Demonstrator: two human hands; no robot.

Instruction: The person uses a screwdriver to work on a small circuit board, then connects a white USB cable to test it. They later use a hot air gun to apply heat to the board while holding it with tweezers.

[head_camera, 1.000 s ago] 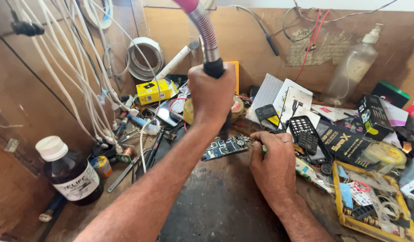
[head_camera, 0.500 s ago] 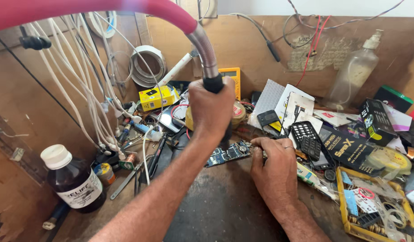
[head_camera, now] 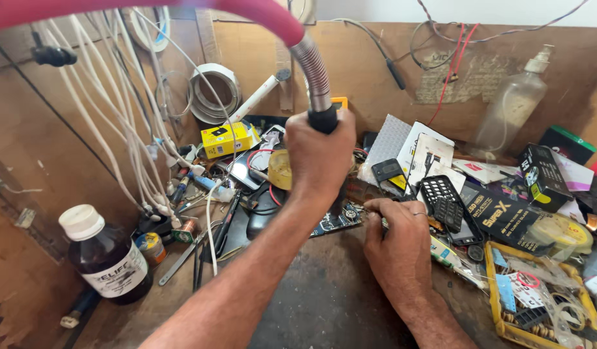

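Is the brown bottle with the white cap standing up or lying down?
Standing up. The brown bottle rests on its base on the workbench, its white cap on top, shut.

Electronics repair workshop: cluttered bench (head_camera: pixel 324 304), circuit board (head_camera: pixel 337 221), hanging cables (head_camera: pixel 117 116).

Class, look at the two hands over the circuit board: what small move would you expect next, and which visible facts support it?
Probably a slight lowering of the left hand to bring the hose-fed tool it grips closer to the circuit board. The tool stands upright right above the board, and the right hand rests at the board's edge, fingertips pinched as if steadying something there. What it pinches is too small to tell.
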